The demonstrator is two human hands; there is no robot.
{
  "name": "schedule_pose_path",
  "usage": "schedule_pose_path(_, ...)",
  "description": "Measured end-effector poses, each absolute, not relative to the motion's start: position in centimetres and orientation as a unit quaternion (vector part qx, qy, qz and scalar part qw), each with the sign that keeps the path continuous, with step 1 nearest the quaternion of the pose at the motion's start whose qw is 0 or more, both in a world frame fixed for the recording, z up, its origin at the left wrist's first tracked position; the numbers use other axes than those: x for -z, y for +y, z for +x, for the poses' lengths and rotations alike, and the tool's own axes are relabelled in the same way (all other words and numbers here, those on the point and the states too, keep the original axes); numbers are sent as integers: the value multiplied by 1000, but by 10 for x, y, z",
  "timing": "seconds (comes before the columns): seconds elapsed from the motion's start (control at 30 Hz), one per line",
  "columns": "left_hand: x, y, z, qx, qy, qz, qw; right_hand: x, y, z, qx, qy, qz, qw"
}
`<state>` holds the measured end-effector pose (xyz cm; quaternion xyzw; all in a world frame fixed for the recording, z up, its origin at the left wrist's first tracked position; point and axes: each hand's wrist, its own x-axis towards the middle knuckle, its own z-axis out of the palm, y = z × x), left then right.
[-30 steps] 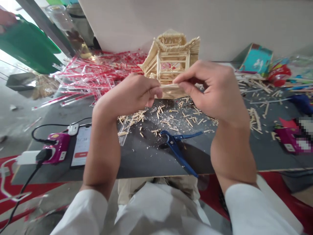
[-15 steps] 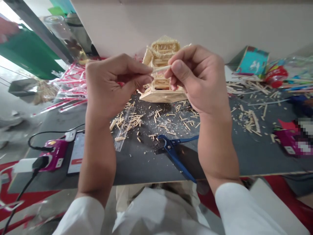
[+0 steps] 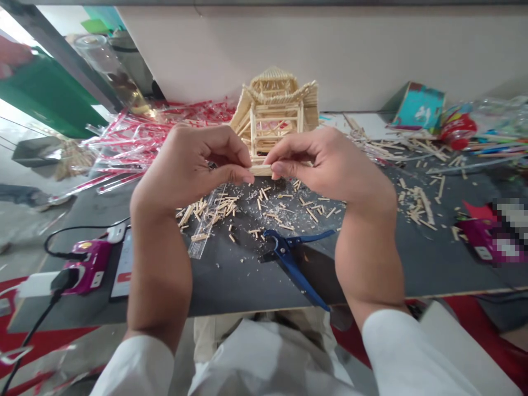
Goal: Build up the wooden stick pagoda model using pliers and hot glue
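Observation:
My left hand (image 3: 197,165) and my right hand (image 3: 324,165) meet at the front edge of a model pavilion (image 3: 278,110) built from thin wooden sticks. Between their fingertips is a short wooden stick (image 3: 260,164), pinched near both ends and lying level along the base edge. Whether it touches the base I cannot tell. Thumb and forefinger of each hand are closed on it. My hands hide much of the model's base. Blue cutters (image 3: 291,264) with spread handles lie on the dark table, nearer to me.
Cut stick pieces (image 3: 225,206) and crumbs litter the table (image 3: 231,286) around a clear ruler (image 3: 203,234). Red-and-clear plastic wrappers (image 3: 136,137) pile up at left. A phone (image 3: 122,267) and a purple power strip (image 3: 93,264) lie front left. A turquoise box (image 3: 419,107) stands back right.
Both hands have come down with the stick, from in front of the model's upper part to its base edge. More of the pavilion's roof and frame now shows.

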<state>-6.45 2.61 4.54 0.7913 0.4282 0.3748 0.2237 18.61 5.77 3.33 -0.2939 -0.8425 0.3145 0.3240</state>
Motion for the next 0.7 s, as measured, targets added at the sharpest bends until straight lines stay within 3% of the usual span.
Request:
schedule_pose_path(0.13, -41, 28, -62, -390, 430, 776, 246, -35, 55, 179, -273, -867, -295, 295)
schedule_pose_path(0.4, -17, 52, -55, -489, 408, 755, 153, -25, 67, 159, -219, -829, -311, 411)
schedule_pose_path(0.7, -4, 73, -52, -534, 378, 752, 80, -28, 68, 152, -221, -801, -339, 442)
